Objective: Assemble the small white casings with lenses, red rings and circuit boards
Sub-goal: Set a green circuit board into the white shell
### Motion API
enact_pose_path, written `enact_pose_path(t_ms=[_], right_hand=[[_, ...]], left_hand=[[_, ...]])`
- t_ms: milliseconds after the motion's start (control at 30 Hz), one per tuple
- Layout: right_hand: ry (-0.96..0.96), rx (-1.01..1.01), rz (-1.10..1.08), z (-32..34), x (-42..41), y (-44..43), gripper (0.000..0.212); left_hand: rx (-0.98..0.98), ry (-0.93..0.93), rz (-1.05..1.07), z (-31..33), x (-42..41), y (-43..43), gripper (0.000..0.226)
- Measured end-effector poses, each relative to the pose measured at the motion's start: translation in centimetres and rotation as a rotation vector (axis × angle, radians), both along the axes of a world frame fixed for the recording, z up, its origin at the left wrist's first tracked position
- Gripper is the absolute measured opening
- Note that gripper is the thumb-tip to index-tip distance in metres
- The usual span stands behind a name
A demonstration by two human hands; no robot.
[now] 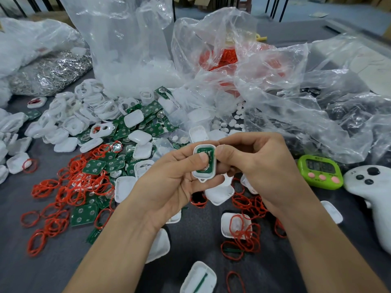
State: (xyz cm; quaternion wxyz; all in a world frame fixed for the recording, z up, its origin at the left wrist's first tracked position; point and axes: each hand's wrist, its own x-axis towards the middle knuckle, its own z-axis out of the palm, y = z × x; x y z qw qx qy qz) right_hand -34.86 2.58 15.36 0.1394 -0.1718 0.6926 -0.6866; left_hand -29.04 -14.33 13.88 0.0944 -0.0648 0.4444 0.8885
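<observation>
So, seating the board [201, 151] in the casing [198, 176], held up above the worktop [17, 271] between both hands. Gripping it with the left hand [175, 182], thumb pressing down on the board; pinching the upper right edge with the right hand [254, 166]. Best to press evenly, corner by corner, keeping it flat. No forcing.

Two bare forearms are in view, the left forearm [118, 250] and the right forearm [317, 240], with uncovered skin running up to each grip. The left grip [169, 182] and right grip [260, 166] are bare hands with short, rounded fingernails [204, 158]. Creases line the knuckles, and tendons ridge the left wrist [152, 216].
</observation>
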Motion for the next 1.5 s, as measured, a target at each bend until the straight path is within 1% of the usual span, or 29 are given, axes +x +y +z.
enact_pose_path(t_ms=[100,167,267,333,433,467,533,567,633,667,733,800,933,1033,1067,1167,1267,1367,1500], right_hand=[[-0.008,0.002,-0.004,0.1,0.0,0.0,0.011],[-0.007,0.026,-0.028,0.0,0.0,-0.2,0.008],[0.013,0.119,-0.104,-0.3,0.0,-0.4,0.01],[-0.041,0.15,-0.063,-0.3,0.1,-0.5,0.002],[-0.079,0.185,0.055,0.1,0.7,-0.8,0.016],[-0.102,0.148,0.079,0.3,1.0,-1.0,0.016],[-0.146,0.035,0.126,0.6,1.3,-1.3,0.007],[-0.134,-0.003,0.117,0.7,1.4,-1.4,0.006],[-0.083,-0.047,0.051,0.9,1.7,-1.5,0.015],[-0.061,-0.071,0.017,1.2,1.9,-1.5,0.015],[-0.005,-0.129,-0.036,1.7,2.3,-1.6,0.012],[0.063,-0.161,-0.099,1.9,2.4,-1.5,0.014],[0.203,-0.135,-0.181,2.0,2.3,-1.0,0.018],[0.251,-0.113,-0.19,2.0,2.2,-0.9,0.018],[0.252,-0.107,-0.191,1.9,2.2,-0.8,0.017],[0.233,-0.093,-0.193,1.7,1.8,-0.7,0.016],[0.194,-0.096,-0.17,1.5,1.4,-0.9,0.019],[0.173,-0.066,-0.16,1.0,1.2,-1.1,0.026],[0.124,-0.067,-0.163,0.8,1.0,-1.0,0.025]], left_hand=[[-0.006,-0.001,0.006,0.1,0.1,0.0,0.024],[-0.052,0.012,0.064,0.2,0.1,0.5,0.02],[-0.089,0.042,0.322,0.3,0.1,1.8,0.02],[-0.102,0.056,0.493,0.6,0.4,2.8,0.02],[-0.121,0.083,0.597,1.1,1.2,4.0,0.02],[-0.118,0.09,0.608,1.3,1.4,4.4,0.02],[-0.13,0.098,0.625,1.5,1.8,4.8,0.019],[-0.128,0.103,0.632,1.7,2.0,5.0,0.018],[-0.122,0.131,0.643,1.9,2.1,5.0,0.013],[-0.168,0.16,0.649,2.0,2.2,4.9,0.012],[-0.322,0.223,0.651,2.3,2.3,4.7,0.016],[-0.419,0.245,0.668,2.8,2.4,4.4,0.019],[-0.397,0.224,0.691,3.6,2.6,4.0,0.017],[-0.397,0.179,0.7,3.6,2.6,3.9,0.011],[-0.411,0.171,0.695,3.6,2.6,3.9,0.009],[-0.493,0.14,0.671,3.1,2.4,3.7,0.027],[-0.518,0.095,0.643,2.7,2.2,3.5,0.032],[-0.472,0.04,0.617,2.2,1.8,3.5,0.028],[-0.395,0.004,0.57,1.8,1.6,3.4,0.029]])
